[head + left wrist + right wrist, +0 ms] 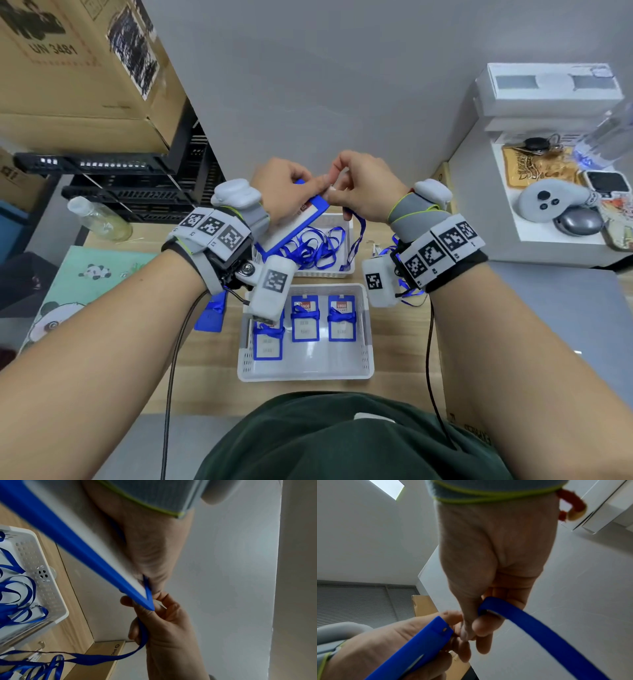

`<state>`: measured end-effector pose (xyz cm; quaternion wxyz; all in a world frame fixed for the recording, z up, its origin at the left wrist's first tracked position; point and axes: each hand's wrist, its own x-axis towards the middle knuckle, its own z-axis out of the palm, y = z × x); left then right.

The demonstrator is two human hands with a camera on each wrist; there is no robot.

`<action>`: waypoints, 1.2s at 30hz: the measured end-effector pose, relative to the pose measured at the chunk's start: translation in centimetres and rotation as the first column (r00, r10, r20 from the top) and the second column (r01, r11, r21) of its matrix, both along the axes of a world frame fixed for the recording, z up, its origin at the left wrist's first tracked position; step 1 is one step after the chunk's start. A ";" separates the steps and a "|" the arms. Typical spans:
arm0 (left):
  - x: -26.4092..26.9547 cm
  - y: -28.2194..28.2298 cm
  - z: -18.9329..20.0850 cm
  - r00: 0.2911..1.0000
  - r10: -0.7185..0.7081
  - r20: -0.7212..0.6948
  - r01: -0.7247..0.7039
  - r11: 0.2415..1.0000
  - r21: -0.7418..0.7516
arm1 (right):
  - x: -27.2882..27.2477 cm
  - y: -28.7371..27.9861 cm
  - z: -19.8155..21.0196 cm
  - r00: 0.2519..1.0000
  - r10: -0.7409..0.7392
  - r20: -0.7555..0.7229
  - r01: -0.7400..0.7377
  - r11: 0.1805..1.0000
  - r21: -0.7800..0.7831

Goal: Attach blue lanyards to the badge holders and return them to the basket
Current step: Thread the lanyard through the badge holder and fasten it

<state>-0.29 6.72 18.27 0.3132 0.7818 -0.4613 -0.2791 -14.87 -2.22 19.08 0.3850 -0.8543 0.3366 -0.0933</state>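
Note:
My left hand (291,186) grips the top end of a blue-framed badge holder (294,222), held tilted above the far basket. My right hand (359,186) pinches the clip end of a blue lanyard (358,236) right at the holder's top edge, and the strap hangs down from it. In the left wrist view the holder's blue corner (147,601) meets my right fingers and the lanyard (142,631) runs through that hand. The right wrist view shows the holder's top (435,632) and the strap (530,623). The near white basket (368,329) holds three badge holders wrapped in lanyards (305,322).
The far white basket (349,240) holds several loose blue lanyards. Another blue holder (210,317) lies on the wooden table left of the near basket. A clear bottle (99,219) stands at the left. A white stand (534,236) with gadgets is at the right.

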 end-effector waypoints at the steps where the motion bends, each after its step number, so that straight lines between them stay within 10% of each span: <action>1: 0.0 0.0 0.0 1.000 0.007 -0.013 -0.007 1.000 0.007 | 0.0 -0.1 0.0 1.000 -0.006 0.011 0.006 1.000 -0.010; 16: -0.8 0.2 1.3 0.872 0.131 -0.471 -0.188 0.979 -0.076 | -0.3 -0.5 0.0 0.967 -0.173 0.188 0.148 0.979 0.143; 36: 0.5 0.8 0.8 0.934 0.113 -0.340 -0.151 0.985 -0.087 | -0.2 -0.3 -0.7 0.986 -0.139 0.095 0.143 0.989 -0.041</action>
